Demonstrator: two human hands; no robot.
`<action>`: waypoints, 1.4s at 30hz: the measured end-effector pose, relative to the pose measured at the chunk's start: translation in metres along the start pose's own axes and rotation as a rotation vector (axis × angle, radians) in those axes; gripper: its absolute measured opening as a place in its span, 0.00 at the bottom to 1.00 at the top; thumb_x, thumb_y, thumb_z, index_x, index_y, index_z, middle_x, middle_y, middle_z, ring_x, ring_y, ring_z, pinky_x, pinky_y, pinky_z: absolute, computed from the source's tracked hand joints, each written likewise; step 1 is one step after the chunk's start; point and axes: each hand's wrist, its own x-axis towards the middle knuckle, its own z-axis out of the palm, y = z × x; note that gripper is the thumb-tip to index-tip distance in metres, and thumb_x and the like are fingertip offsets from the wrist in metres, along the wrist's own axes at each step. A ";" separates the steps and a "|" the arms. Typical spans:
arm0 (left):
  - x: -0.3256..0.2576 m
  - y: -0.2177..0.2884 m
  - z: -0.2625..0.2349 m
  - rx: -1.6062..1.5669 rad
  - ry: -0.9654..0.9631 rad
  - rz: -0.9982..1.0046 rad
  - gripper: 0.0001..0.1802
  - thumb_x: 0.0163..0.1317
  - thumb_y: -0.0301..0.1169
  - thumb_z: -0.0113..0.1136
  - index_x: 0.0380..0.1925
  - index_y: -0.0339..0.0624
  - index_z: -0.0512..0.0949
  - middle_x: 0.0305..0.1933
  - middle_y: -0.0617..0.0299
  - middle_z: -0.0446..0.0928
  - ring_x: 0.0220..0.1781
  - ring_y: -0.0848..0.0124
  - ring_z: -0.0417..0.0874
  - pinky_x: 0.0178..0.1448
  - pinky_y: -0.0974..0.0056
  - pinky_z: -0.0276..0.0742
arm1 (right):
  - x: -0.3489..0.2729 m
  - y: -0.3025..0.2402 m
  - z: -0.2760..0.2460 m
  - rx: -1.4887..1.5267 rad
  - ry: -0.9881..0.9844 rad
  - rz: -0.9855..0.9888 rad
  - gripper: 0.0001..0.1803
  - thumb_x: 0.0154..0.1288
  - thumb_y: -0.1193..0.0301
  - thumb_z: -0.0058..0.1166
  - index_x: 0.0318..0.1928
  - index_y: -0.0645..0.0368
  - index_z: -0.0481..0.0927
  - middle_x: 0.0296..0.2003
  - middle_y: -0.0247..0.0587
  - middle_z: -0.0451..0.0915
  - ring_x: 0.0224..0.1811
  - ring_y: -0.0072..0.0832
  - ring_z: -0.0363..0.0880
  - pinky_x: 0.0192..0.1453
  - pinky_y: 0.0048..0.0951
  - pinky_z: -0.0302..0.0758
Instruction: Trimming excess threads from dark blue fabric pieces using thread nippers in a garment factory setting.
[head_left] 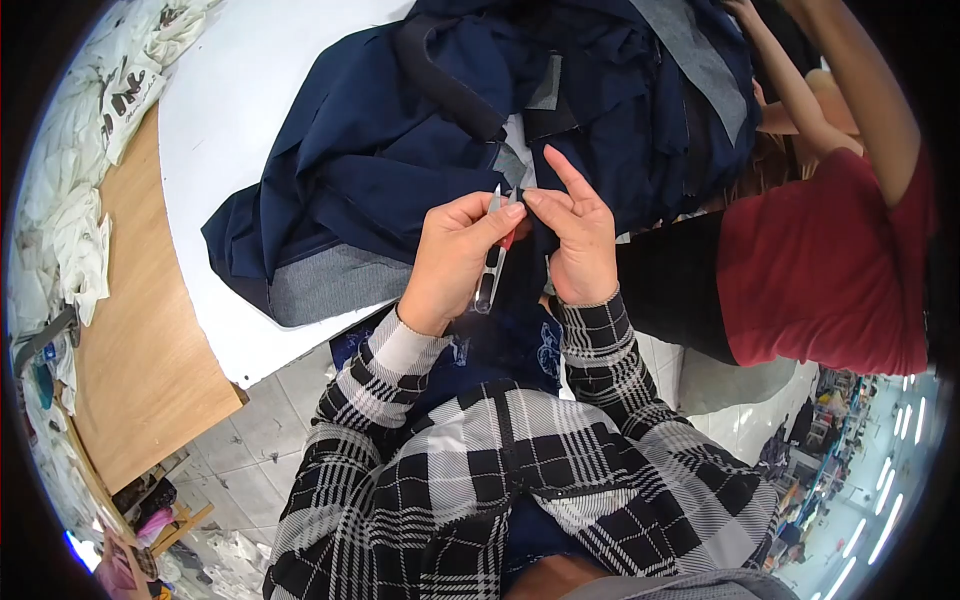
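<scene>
**Thread snips upright at mid-frame, both hands on the navy cloth**

Dead centre of the frame, the thread snips point(492, 250) stand almost upright: long axis running top to bottom, silver blade tips pointing up toward the top of the frame, the looped clear handle hanging low, a touch of red at the middle. The left hand point(455, 262) has them, fingers curled round the body and thumb tip pressed near the blades, so the hand is closed on the tool. Just beside it, the right hand point(578, 245) pinches thumb and middle finger together at the blade tips, on an edge of the navy garment point(400, 150); its index finger sticks out straight toward the upper left, the rest loosely folded. Whether the blades themselves are apart or together, I cannot tell. The garment heaps across the white tabletop point(215, 130) in the upper middle, grey lining showing at its lower left. At upper right, another person in a red shirt point(830, 260) reaches an arm up to the pile.
</scene>
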 end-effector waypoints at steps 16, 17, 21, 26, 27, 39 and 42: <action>0.001 0.001 0.001 0.026 0.006 -0.014 0.08 0.59 0.26 0.59 0.35 0.32 0.79 0.32 0.61 0.80 0.33 0.78 0.79 0.41 0.75 0.73 | -0.001 -0.002 0.002 0.008 0.014 -0.028 0.32 0.58 0.82 0.54 0.63 0.69 0.58 0.37 0.42 0.81 0.39 0.20 0.78 0.49 0.20 0.72; 0.001 0.001 0.001 0.027 0.007 -0.014 0.08 0.59 0.26 0.59 0.35 0.32 0.79 0.32 0.61 0.80 0.33 0.78 0.79 0.41 0.75 0.73 | -0.001 -0.003 0.002 0.008 0.011 -0.031 0.32 0.58 0.82 0.54 0.63 0.69 0.58 0.36 0.42 0.81 0.39 0.20 0.78 0.49 0.19 0.72; 0.001 0.000 0.002 0.028 0.004 -0.021 0.08 0.59 0.26 0.59 0.36 0.32 0.79 0.32 0.61 0.80 0.33 0.78 0.79 0.42 0.75 0.74 | -0.001 -0.002 0.001 0.003 0.014 -0.038 0.32 0.58 0.82 0.54 0.63 0.69 0.58 0.36 0.41 0.81 0.38 0.19 0.78 0.49 0.19 0.72; 0.000 -0.002 0.005 -0.007 0.020 -0.019 0.08 0.59 0.26 0.58 0.36 0.32 0.79 0.33 0.61 0.80 0.34 0.79 0.79 0.42 0.76 0.74 | -0.002 0.000 0.000 -0.002 0.013 -0.061 0.32 0.58 0.82 0.54 0.63 0.69 0.58 0.36 0.40 0.81 0.38 0.19 0.78 0.49 0.19 0.71; 0.000 -0.003 0.004 -0.017 0.021 -0.010 0.08 0.59 0.26 0.58 0.36 0.32 0.78 0.33 0.61 0.80 0.34 0.79 0.79 0.42 0.76 0.74 | -0.002 0.000 0.001 -0.002 0.014 -0.063 0.32 0.58 0.82 0.54 0.63 0.69 0.58 0.36 0.40 0.81 0.38 0.19 0.78 0.49 0.19 0.71; -0.001 -0.004 0.012 -0.049 0.063 0.034 0.06 0.60 0.27 0.59 0.30 0.34 0.79 0.26 0.69 0.75 0.26 0.85 0.68 0.32 0.79 0.63 | -0.002 0.000 0.002 0.011 0.010 -0.065 0.32 0.59 0.83 0.53 0.63 0.69 0.57 0.36 0.41 0.81 0.38 0.19 0.78 0.48 0.19 0.72; -0.001 -0.006 0.012 -0.054 0.065 0.056 0.07 0.60 0.28 0.58 0.30 0.34 0.78 0.26 0.69 0.75 0.26 0.85 0.69 0.31 0.79 0.63 | -0.003 0.001 0.003 0.006 0.006 -0.069 0.32 0.59 0.83 0.53 0.63 0.69 0.58 0.36 0.41 0.81 0.38 0.19 0.78 0.48 0.19 0.72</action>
